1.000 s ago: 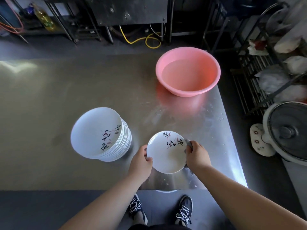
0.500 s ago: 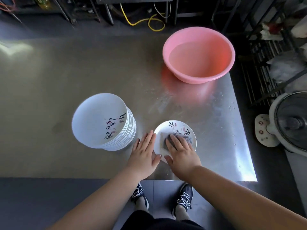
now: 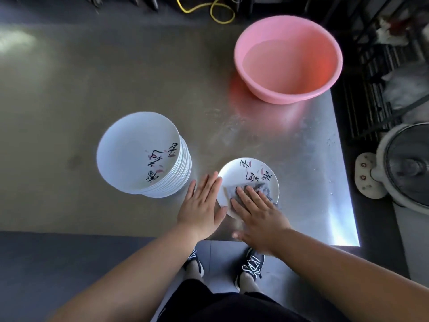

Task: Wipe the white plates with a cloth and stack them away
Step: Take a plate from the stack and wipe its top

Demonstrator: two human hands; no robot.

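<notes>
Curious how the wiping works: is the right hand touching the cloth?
Touching. The head view shows the right hand flat, fingers pressing the grey cloth onto the small plate.

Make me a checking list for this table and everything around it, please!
Surface: steel table, shiny, with wet streaks and droplets on its right side.
Job's things: single plate lying flat near the front edge; grey cloth on it; stack of plates to its left, standing apart from it.
Clutter: pink basin at the far right corner, with water in it.
Grippers: left hand flat against the single plate's left rim; right hand pressing the cloth with straight fingers.
Cables: yellow cable looped on the floor behind the table.
Surroundings: white fan and wire rack to the right.
</notes>
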